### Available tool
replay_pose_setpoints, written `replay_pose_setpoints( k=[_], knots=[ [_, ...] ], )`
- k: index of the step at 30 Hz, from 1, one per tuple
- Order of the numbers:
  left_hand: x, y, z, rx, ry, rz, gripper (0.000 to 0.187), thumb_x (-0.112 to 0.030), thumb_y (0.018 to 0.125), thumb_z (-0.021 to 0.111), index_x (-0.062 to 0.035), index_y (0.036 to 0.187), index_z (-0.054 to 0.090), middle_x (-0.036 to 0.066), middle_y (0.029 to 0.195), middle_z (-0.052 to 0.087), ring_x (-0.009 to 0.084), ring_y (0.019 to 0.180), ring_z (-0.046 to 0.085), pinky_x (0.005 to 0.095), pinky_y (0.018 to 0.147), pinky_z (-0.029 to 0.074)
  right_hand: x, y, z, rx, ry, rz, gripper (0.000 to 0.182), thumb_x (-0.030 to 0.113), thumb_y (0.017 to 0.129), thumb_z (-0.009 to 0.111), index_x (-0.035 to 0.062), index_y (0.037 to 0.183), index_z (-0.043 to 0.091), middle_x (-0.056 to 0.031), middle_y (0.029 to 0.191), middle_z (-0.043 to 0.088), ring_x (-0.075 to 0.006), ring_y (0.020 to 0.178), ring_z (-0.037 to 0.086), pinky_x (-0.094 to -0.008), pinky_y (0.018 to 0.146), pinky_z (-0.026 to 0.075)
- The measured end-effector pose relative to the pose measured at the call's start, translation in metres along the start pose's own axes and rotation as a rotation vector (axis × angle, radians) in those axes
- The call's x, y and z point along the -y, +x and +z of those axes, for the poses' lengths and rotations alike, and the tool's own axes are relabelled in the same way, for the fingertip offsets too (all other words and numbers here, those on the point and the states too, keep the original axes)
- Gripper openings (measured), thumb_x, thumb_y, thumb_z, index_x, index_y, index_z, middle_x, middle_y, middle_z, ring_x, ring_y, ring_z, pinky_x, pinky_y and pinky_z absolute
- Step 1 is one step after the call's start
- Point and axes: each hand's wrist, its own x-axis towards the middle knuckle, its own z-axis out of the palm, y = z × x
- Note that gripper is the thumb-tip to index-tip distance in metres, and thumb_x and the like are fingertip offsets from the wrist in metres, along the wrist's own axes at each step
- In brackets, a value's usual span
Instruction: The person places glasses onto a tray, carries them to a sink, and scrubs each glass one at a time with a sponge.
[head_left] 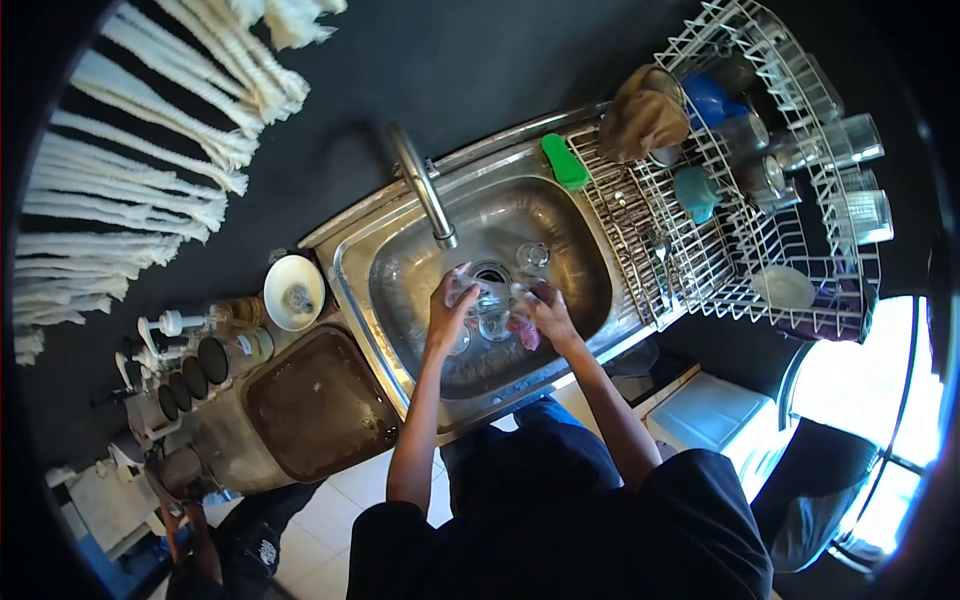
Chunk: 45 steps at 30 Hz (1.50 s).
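Observation:
Over the steel sink (585, 235), my left hand (452, 308) is closed around a clear drinking glass (488, 296). My right hand (545, 308) is closed at the glass's other side, with a crumpled pink scrubbing cloth (524, 333) hanging below its fingers. Another clear glass (533, 257) stands in the basin behind my right hand, near the drain (491, 272). More glassware (460, 340) lies beneath my hands, partly hidden by them. The curved faucet (425, 190) reaches over the basin from the back edge.
A green sponge (565, 162) sits on the sink's back corner. To the right, a white wire rack (720, 235) holds glasses and cups. A white bowl (294, 293), dark tray (320, 405) and pump bottles (172, 323) stand left. Another person's arms (192, 535) show lower left.

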Motion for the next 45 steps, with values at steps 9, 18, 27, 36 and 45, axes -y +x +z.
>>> replay_pose_setpoints(
  k=[9,18,27,36,45],
  knots=[
    [-0.063,-0.035,0.073,-0.388,-0.283,0.314,0.051,-0.036,0.09,0.05,0.0006,0.126,0.047,0.012,0.125,0.05,0.0205,0.115,0.046,0.032,0.1,0.032,0.051,-0.03,0.014,-0.123,0.261,0.023,0.056,0.023,0.081,0.068,-0.0105,0.119,0.044,-0.0146,0.112,0.05,-0.0181,0.105,0.048,-0.0297,0.087,0.043],
    [-0.061,-0.053,0.076,-0.328,-0.686,0.278,0.064,-0.059,0.087,0.043,-0.0129,0.13,0.033,0.015,0.105,0.057,0.0254,0.084,0.062,0.0387,0.073,0.052,0.098,-0.07,0.017,-0.088,0.101,-0.257,0.021,0.017,0.086,0.06,0.0004,0.099,0.064,-0.0102,0.079,0.062,-0.014,0.076,0.056,-0.0296,0.068,0.046],
    [-0.067,-0.086,0.058,-0.048,-0.585,-0.19,0.076,-0.073,0.079,0.04,-0.0063,0.113,0.048,0.013,0.086,0.064,0.0236,0.06,0.063,0.0372,0.055,0.054,0.155,-0.052,-0.005,-0.273,0.137,-0.244,0.021,0.021,0.086,0.059,0.0025,0.094,0.056,-0.0041,0.079,0.053,-0.0121,0.071,0.051,-0.0281,0.062,0.044],
    [-0.084,-0.086,0.038,0.354,0.331,0.124,0.127,-0.036,0.058,0.085,0.0036,0.141,-0.003,0.023,0.131,0.04,0.0278,0.122,0.042,0.0327,0.098,0.038,0.115,-0.064,0.001,-0.142,-0.25,-0.433,0.026,0.021,0.084,0.058,-0.002,0.097,0.058,-0.0224,0.091,0.061,-0.0359,0.091,0.058,-0.0426,0.082,0.043],
    [-0.134,-0.104,0.032,0.469,0.42,0.034,0.118,-0.041,0.067,0.078,-0.0085,0.144,-0.006,0.027,0.14,0.027,0.0289,0.122,0.043,0.0345,0.099,0.036,0.146,-0.102,-0.045,0.657,-0.581,-0.608,0.063,0.036,0.077,0.067,-0.0059,0.119,0.047,-0.0241,0.111,0.055,-0.032,0.106,0.053,-0.0391,0.093,0.039]
  ],
)
